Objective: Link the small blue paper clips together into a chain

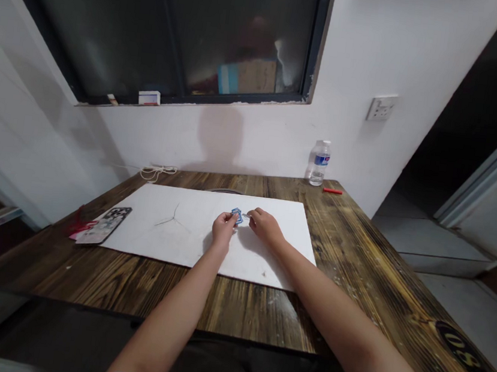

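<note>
My left hand (222, 229) is closed around a small blue-and-white piece (237, 216) with an openwork look, held over a white board (204, 251). I cannot make out exactly what the piece is. Just to its right, my right hand (265, 224) pinches thin grey wires (246, 216) that reach toward the blue piece. Whether they are joined to it is too small to tell. On the board to the left lie more thin dark wires (174, 218), branching out from one point.
The board rests on a dark wooden table (150, 282). A phone (105, 226) lies on its left end, beside a red item (78, 226). Toward the wall are a white cord (156, 170), a water bottle (319, 164) and a red pen-like stick (332, 191).
</note>
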Available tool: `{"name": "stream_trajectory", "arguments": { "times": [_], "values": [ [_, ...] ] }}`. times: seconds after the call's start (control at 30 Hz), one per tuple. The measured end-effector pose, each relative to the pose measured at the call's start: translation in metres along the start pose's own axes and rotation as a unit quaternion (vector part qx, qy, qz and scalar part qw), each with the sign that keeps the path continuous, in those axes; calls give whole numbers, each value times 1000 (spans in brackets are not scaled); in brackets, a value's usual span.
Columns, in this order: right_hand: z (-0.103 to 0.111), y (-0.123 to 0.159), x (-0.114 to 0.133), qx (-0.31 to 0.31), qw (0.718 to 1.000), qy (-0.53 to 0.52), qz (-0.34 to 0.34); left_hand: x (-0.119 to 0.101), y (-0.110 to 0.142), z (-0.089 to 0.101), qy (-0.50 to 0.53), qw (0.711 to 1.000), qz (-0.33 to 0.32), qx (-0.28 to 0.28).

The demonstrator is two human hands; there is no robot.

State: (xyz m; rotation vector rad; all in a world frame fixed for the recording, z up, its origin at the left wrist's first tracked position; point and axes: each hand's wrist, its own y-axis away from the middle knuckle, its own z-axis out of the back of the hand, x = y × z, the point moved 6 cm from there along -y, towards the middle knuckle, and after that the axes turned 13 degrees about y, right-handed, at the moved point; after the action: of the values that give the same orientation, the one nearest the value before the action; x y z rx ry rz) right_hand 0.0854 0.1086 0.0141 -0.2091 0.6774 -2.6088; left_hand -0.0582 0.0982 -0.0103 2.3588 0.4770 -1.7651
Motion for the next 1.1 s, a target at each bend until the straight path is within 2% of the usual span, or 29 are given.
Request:
{"name": "stream_trajectory", "arguments": {
  "times": [0.27,0.43,0.63,0.93,1.1],
  "values": [
    [9,3,12,-71,994,-85,23,-1,1,-1,-13,1000,-8,9],
    [13,4,19,-80,986,-135,57,0,1,-2,-23,1000,-12,16],
    [19,7,25,-91,982,-129,101,1,1,-3,-28,999,-4,23],
    [8,2,11,-116,982,-142,36,-1,4,-7,-26,998,3,49],
    [11,3,8,-133,976,-167,33,2,3,-7,-16,999,7,46]
  ]
}}
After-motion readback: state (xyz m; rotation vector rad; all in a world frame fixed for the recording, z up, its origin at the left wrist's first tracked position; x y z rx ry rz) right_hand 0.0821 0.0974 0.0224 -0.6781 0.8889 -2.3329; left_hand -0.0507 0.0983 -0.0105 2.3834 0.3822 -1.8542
